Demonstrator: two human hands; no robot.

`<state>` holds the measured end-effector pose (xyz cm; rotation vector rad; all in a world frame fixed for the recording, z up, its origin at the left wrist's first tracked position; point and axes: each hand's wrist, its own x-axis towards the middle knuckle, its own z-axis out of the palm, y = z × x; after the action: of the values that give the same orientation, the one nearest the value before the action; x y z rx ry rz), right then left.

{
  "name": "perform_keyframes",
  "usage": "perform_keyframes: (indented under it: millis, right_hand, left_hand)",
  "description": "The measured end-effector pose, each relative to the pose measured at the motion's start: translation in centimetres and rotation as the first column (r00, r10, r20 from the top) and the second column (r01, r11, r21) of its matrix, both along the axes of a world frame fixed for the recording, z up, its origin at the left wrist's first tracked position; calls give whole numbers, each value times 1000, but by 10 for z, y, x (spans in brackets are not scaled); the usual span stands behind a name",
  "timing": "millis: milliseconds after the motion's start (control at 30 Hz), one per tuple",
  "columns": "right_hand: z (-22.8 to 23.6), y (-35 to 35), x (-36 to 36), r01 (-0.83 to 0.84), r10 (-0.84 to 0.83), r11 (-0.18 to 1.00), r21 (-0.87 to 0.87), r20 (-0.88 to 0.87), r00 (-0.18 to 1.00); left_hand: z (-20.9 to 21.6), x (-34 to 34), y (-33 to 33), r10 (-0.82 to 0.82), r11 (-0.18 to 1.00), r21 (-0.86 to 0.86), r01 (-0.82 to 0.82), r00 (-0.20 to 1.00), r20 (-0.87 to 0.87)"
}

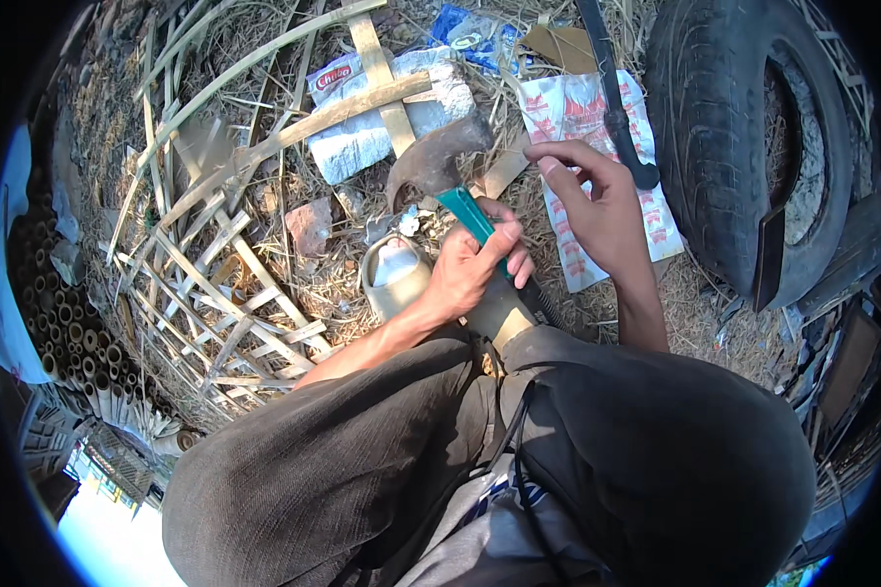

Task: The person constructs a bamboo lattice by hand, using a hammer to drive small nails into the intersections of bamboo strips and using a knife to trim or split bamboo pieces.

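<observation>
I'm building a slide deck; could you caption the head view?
The left hand grips a green handle while the right hand hovers, between a wooden lattice and a tire.

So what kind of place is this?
Probably an outdoor yard where bamboo is kept: there are stacked poles at the left, crossed split strips, and straw-strewn ground.

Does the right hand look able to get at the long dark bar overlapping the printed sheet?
Probably yes: the lower end of the dark bar is close beside the right hand, with nothing visible between them, though one view leaves depth uncertain.
</observation>
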<state>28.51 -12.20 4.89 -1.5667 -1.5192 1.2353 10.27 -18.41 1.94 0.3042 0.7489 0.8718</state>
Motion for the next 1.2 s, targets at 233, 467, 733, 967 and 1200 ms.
perform_keyframes:
  millis: [233,467,733,967,1200]
  right_hand:
    - [-69,29,-42,-60,85,993,-97,290,953]
    - [-73,24,-67,-76,57,997,23,462,885]
    - [-85,53,-62,-271,268,958,-98,647,714]
    - [-90,72,-51,-492,448,858,-147,684,576]
    - [-90,70,-50,-480,408,873,-85,665,625]
  left_hand:
    - [-5,-63,-19,-74,945,322,62,997,25]
    - [4,-79,-24,-122,948,299,110,992,23]
    - [4,-78,-22,-125,954,282,105,991,52]
    - [6,-82,-25,-131,957,265,116,991,39]
    - [15,-91,-23,-211,955,203,215,977,-44]
